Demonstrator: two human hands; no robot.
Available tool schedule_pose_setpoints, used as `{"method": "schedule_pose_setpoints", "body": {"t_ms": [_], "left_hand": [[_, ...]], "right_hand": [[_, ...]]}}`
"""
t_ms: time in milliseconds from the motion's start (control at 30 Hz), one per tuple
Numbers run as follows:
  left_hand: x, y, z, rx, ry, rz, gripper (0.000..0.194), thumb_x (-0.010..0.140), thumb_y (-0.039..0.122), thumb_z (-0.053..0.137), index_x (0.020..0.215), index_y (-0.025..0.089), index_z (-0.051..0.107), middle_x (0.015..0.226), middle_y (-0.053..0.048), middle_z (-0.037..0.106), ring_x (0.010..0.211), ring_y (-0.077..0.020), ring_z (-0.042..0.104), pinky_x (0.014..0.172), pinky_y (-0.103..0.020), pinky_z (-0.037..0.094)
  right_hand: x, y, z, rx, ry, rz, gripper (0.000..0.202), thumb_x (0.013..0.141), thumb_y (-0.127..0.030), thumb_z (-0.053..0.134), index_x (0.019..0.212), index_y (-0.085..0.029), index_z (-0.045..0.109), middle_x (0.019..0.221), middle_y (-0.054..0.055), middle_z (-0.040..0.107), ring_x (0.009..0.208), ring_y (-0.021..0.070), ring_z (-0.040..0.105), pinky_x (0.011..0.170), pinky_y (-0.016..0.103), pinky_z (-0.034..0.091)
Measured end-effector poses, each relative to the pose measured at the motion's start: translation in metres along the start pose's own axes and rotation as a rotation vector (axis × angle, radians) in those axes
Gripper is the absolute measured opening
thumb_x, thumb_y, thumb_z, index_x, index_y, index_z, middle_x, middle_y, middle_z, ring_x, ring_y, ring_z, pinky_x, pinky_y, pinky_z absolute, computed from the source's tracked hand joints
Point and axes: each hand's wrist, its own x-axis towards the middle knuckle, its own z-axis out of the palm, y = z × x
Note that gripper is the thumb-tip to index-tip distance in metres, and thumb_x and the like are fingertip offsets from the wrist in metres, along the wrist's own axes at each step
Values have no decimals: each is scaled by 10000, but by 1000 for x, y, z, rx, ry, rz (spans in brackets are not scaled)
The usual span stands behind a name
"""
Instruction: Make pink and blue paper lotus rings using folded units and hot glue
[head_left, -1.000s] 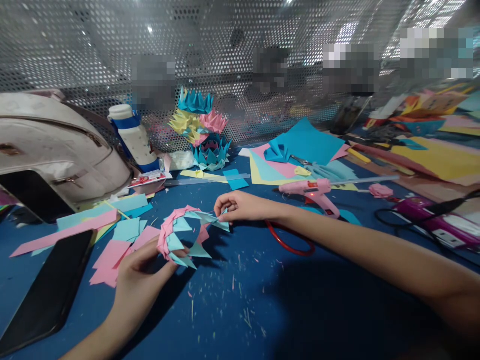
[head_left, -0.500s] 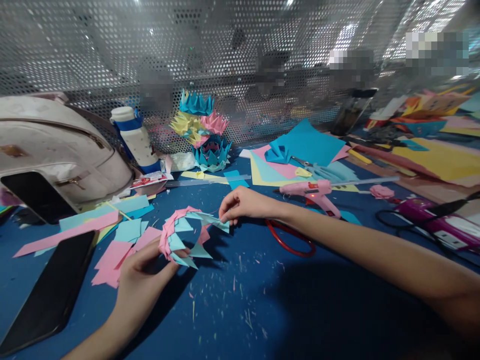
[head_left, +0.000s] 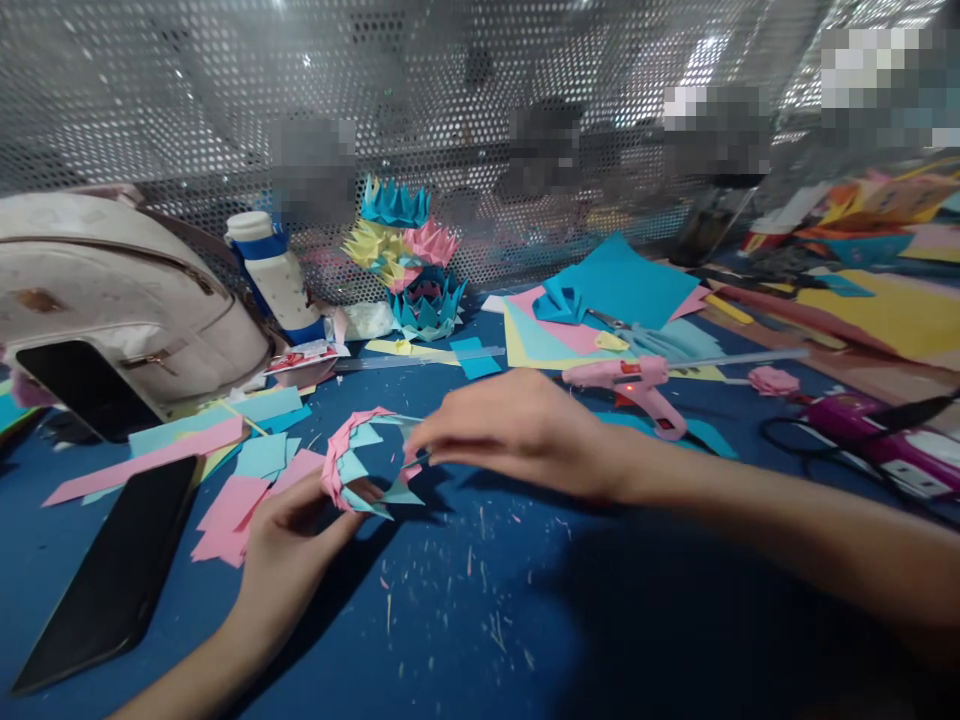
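Note:
A ring of folded pink and light blue paper [head_left: 343,462] with pointed tips is held tilted just above the blue table. My left hand [head_left: 289,540] is closed around its left and lower side, thumb in front. At the ring's right side, my right hand [head_left: 517,430] pinches the paper strip's end; the back of the hand hides part of it. Behind my right forearm lies a pink glue gun [head_left: 619,378] with a small orange light on it. Pink paper pieces [head_left: 229,515] and light blue pieces [head_left: 262,455] lie left of the ring.
Finished paper crowns [head_left: 426,300] are stacked at the mesh partition [head_left: 465,60]. A bottle [head_left: 274,280], a bag [head_left: 112,270] and two phones, one flat [head_left: 112,570] and one leaning [head_left: 82,390], stand left. Scissors [head_left: 652,340], paper sheets [head_left: 622,280] and a purple power strip [head_left: 862,430] lie right.
My right hand has moved in toward the ring and turned, bringing the strip's loose end inward, so the gap on the ring's right looks narrower. My left hand keeps its hold.

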Motion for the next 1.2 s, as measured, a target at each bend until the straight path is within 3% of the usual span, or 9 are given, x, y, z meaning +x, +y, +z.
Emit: {"method": "schedule_pose_setpoints", "body": {"t_ms": [133, 267, 433, 567, 700, 800, 1067, 1200], "left_hand": [[-1, 4, 2, -10, -22, 50, 97, 698, 159, 719, 723, 229, 780, 759, -22, 775, 738, -209, 721, 733, -300, 591], [-2, 6, 4, -16, -39, 39, 119, 660, 163, 738, 736, 233, 796, 780, -33, 785, 733, -221, 725, 718, -308, 592], [-1, 0, 2, -2, -55, -30, 73, 647, 202, 761, 714, 201, 788, 726, -52, 773, 653, -218, 705, 623, -300, 581], [1, -6, 1, -35, -87, -111, 126, 668, 258, 784, 767, 182, 779, 776, -68, 772, 735, -237, 712, 690, -327, 584], [2, -7, 5, -145, -68, -202, 138, 672, 250, 794, 785, 180, 758, 810, -56, 768, 772, -205, 698, 732, -291, 570], [4, -10, 6, -224, -27, -241, 142, 664, 242, 809, 755, 173, 725, 757, -26, 740, 723, -167, 672, 678, -241, 548], [9, -16, 3, -248, 11, -291, 283, 617, 283, 847, 644, 161, 593, 586, 34, 604, 561, -118, 586, 556, -209, 495], [8, -11, 5, -250, 21, -305, 306, 614, 290, 846, 620, 165, 567, 585, 37, 606, 551, -110, 575, 544, -196, 473]], "right_hand": [[-6, -7, 24, -370, -49, -172, 367, 994, -141, 311, 1002, -157, 677, 934, 69, 700, 816, 149, 601, 668, 264, 405], [-9, -4, 36, -452, -125, -159, 320, 984, -123, 329, 986, -157, 647, 878, 61, 673, 763, 151, 550, 625, 269, 368], [-7, 1, 40, -266, -185, -62, 136, 952, -175, 507, 900, -155, 631, 828, 38, 654, 740, 142, 537, 607, 265, 340], [-4, 2, 38, -42, -207, 77, 100, 925, -191, 576, 856, -176, 647, 831, 7, 671, 751, 122, 563, 619, 247, 324], [-4, 2, 39, 83, -187, 242, 47, 888, -200, 628, 864, -204, 667, 742, -37, 664, 676, 99, 556, 589, 234, 276], [-4, 3, 42, 122, -149, 317, 35, 868, -216, 650, 885, -229, 677, 719, -55, 661, 635, 84, 540, 571, 228, 256], [-2, 8, 51, 383, -82, 415, 56, 806, -218, 708, 851, -187, 722, 795, -17, 704, 652, 85, 554, 597, 210, 358], [-3, 14, 58, 542, -60, 445, 94, 788, -216, 713, 862, -164, 738, 786, -1, 706, 649, 81, 560, 605, 206, 404]]}}
